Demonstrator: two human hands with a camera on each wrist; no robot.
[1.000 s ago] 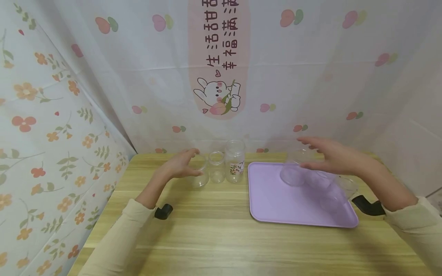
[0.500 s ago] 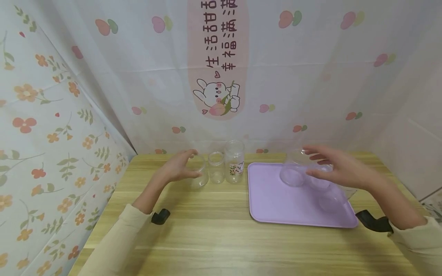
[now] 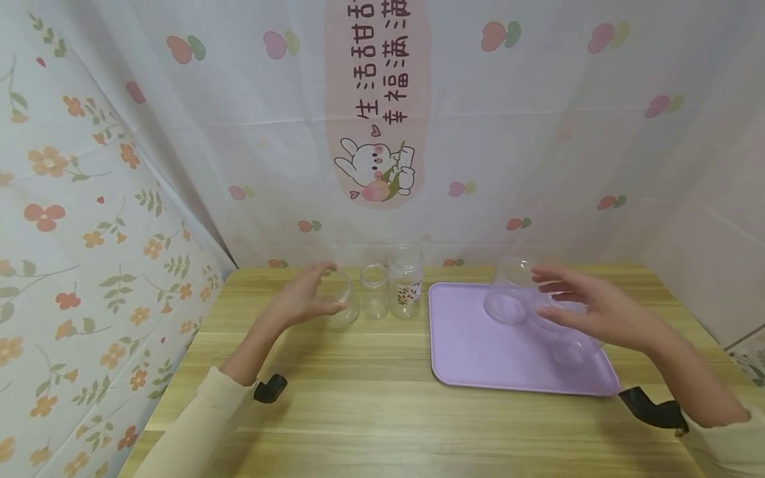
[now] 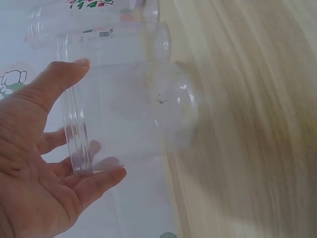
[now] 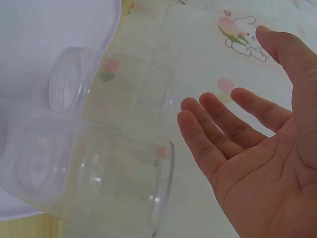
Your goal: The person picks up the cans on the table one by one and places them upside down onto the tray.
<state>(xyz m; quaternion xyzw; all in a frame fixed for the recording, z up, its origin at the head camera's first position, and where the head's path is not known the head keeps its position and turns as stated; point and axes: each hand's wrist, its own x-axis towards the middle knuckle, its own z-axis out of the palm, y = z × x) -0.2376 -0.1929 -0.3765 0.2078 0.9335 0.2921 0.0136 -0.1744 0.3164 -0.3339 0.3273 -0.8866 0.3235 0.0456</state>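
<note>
In the head view my left hand (image 3: 299,297) holds a clear jar (image 4: 131,111) near its mouth, thumb on one side and fingers on the other. The jar leans left, its base close over the table. Beside it stand a small clear jar (image 3: 375,292) and a taller clear jar (image 3: 409,289) with a floral print. My right hand (image 3: 588,307) is held over the right part of a purple tray (image 3: 466,358), fingers spread and holding nothing. Two clear jars (image 5: 126,183) stand near it in the right wrist view, apart from the fingers.
A large clear jar (image 3: 508,292) stands on the tray's far side, with more clear jars partly behind my right hand. The wooden table (image 3: 358,398) ends at a patterned curtain (image 3: 478,133); a floral curtain (image 3: 89,299) hangs at the left.
My left hand has shifted slightly left and the held jar's mouth has tipped left with it. My right hand has moved right and toward me, away from the large jar on the tray.
</note>
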